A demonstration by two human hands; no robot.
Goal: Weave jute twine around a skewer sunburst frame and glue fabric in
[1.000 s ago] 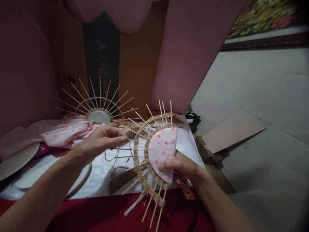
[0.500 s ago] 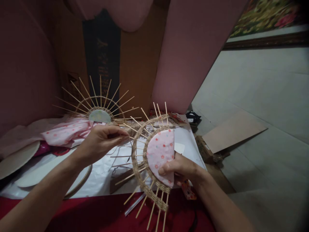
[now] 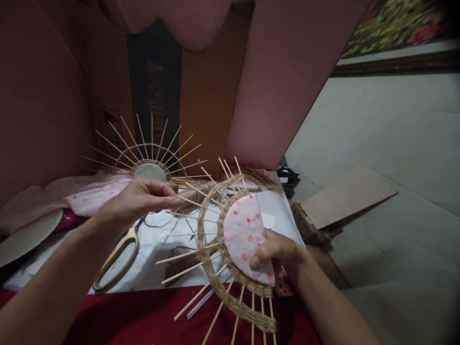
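My right hand (image 3: 278,251) grips a half-round woven piece (image 3: 247,235) by its straight edge, thumb on the pink dotted fabric at its centre. Two bands of braided twine (image 3: 202,225) curve around the fabric, and thin sticks fan outward through them. My left hand (image 3: 151,196) is closed in a pinch at the tip of one upper-left stick (image 3: 189,200); whatever lies between thumb and finger is too small to make out. Below the left forearm, scissors (image 3: 133,235) with gold-coloured handles lie on the white sheet.
Another half-round stick piece (image 3: 151,153) leans against the cardboard box (image 3: 215,96) behind. A twine ball (image 3: 197,192), pink dotted cloth (image 3: 84,200) and a clear stick (image 3: 200,303) lie around. Pink panels (image 3: 266,86) rise behind; a flat board (image 3: 348,196) sits at right.
The woven piece has turned, its lower end swinging right and down, with my right hand moving slightly right. My left hand has moved left and a little up, uncovering the scissors.
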